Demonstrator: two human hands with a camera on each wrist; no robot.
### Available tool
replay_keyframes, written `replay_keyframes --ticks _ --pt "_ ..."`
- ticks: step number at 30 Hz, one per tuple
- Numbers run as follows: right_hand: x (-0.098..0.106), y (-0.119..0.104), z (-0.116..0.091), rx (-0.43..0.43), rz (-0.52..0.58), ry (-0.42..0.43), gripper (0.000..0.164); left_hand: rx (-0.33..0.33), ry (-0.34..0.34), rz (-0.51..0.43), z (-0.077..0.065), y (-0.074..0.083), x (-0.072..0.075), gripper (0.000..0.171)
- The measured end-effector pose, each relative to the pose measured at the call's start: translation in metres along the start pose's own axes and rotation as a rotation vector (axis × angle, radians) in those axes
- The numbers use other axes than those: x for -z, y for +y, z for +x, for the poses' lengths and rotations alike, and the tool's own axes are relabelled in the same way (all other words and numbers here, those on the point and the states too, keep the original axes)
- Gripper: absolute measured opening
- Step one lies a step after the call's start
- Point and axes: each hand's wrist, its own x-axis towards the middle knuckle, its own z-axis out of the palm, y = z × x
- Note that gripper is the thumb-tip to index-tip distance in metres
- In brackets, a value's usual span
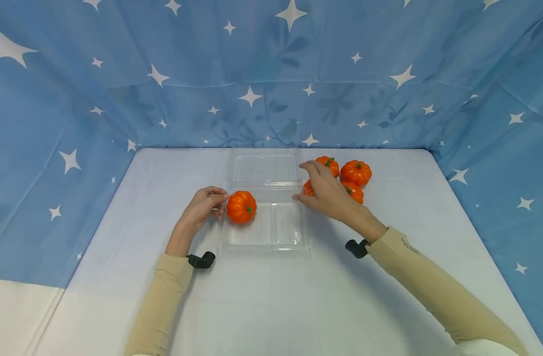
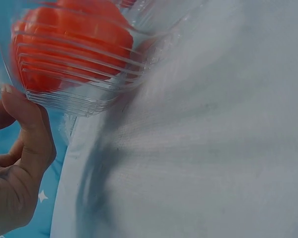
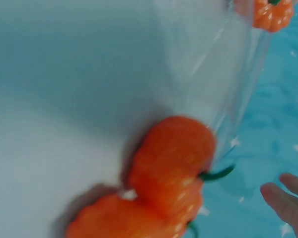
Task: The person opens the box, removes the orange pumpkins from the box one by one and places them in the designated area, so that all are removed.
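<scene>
A clear plastic clamshell container (image 1: 282, 238) lies with its lid (image 1: 266, 169) folded back, away from the person. An orange toy pumpkin (image 1: 241, 207) sits in the left end of its base. At that end the left hand (image 1: 202, 207) pinches the rim; the left wrist view shows thumb and finger at the edge of the ribbed wall. The right hand (image 1: 326, 193) hovers between the container and several more pumpkins (image 1: 356, 173), thumb and fingers spread, nothing between them. It partly covers a pumpkin (image 1: 308, 188) in the head view. Two pumpkins (image 3: 171, 158) show green stems in the right wrist view.
A white cloth covers the table (image 1: 253, 306). Behind it hangs a blue curtain (image 1: 187, 113) with white stars, which also runs down both sides. Each wrist carries a small black camera (image 1: 202, 260).
</scene>
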Motion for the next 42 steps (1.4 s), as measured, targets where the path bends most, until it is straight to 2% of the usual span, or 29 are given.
replay_keyframes --ticks 8,17,22,28,33,36,42 --pt "-0.009 -0.034 0.03 -0.041 0.087 -0.198 0.079 0.011 0.005 0.015 0.002 0.0 0.002 0.037" --pt "-0.021 -0.053 0.049 0.053 0.115 -0.391 0.076 0.002 0.009 0.02 0.001 0.0 0.0 0.036" --pt "-0.032 -0.059 0.058 0.132 0.105 -0.485 0.076 0.01 0.008 0.027 -0.001 0.0 0.0 0.036" --pt "-0.043 -0.071 0.066 0.246 0.07 -0.537 0.073 0.005 -0.006 0.018 0.0 -0.001 -0.001 0.033" --pt "-0.053 -0.078 0.068 0.331 0.047 -0.532 0.062 0.011 -0.013 0.012 0.001 -0.002 -0.001 0.033" --pt "-0.056 -0.081 0.069 0.344 0.048 -0.528 0.062 0.006 -0.013 0.02 0.0 -0.001 -0.002 0.034" --pt "-0.06 -0.086 0.073 0.347 0.049 -0.535 0.072 -0.004 0.003 0.034 -0.001 0.002 0.0 0.035"
